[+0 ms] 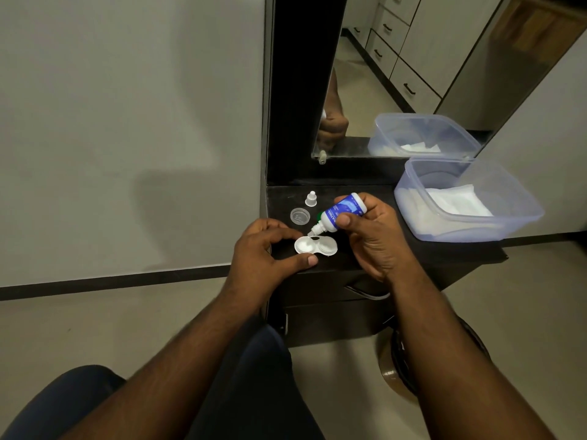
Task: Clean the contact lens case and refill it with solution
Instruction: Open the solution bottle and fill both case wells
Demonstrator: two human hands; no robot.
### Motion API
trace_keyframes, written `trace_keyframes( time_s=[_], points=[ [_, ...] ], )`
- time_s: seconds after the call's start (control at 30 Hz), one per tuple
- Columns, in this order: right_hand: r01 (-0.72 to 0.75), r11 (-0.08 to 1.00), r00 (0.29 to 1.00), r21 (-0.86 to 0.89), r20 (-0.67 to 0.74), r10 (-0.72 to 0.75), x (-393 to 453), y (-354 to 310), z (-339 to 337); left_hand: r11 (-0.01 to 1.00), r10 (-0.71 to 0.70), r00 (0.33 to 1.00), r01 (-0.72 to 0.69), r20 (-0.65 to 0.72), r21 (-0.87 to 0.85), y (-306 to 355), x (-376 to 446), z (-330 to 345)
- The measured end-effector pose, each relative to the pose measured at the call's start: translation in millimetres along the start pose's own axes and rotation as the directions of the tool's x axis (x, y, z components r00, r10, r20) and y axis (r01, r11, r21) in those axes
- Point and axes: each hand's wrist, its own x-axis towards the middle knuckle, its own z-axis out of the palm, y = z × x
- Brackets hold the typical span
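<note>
The left hand [266,249] sits at the left end of the white contact lens case [315,245] on the dark dresser top [374,255], thumb and forefinger curved around that end; whether they actually pinch the case or merely frame it cannot be told, and if they only frame it, a nudge from the nozzle could slide the light case across the smooth surface. Just beyond the case lie a clear lens-case cap [300,215] and a small white bottle cap [311,198], both near enough to be knocked off by a careless wrist. The case lies open, both wells uncovered, the left one showing white inside. Above it the right hand [371,230] grips the blue-labelled solution bottle [340,214], tilted nozzle-down toward the left well; the tip hangs very close to the rim, and touching it would contaminate the nozzle. Too hard a squeeze could likely overfill the shallow well and spill onto the dresser. Farther right stands a clear plastic container [514,217] holding folded white tissues [457,201], well apart and out of easy reach for mopping.
</note>
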Motion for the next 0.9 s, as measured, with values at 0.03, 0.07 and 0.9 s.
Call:
trace_keyframes(
  time_s=[0.03, 0.07, 0.9],
  points=[
    [0.004, 1.0, 1.0, 0.004, 0.002, -0.004, -0.5, -0.5, 0.7, 1.0, -0.001, 1.0, 0.001, 0.0, 0.005, -0.4, 0.0, 0.1],
    [0.01, 1.0, 1.0, 0.003, 0.002, -0.01, -0.7, -1.0, 1.0, 1.0, 0.0, 1.0, 0.0, 0.0, 0.006, -0.8, 0.0, 0.3],
    [0.013, 1.0, 1.0, -0.002, -0.017, -0.013, 0.7, -1.5, -0.4, 1.0, 0.001, 1.0, -0.001, 0.013, -0.004, -1.5, -0.6, -0.4]
  ],
)
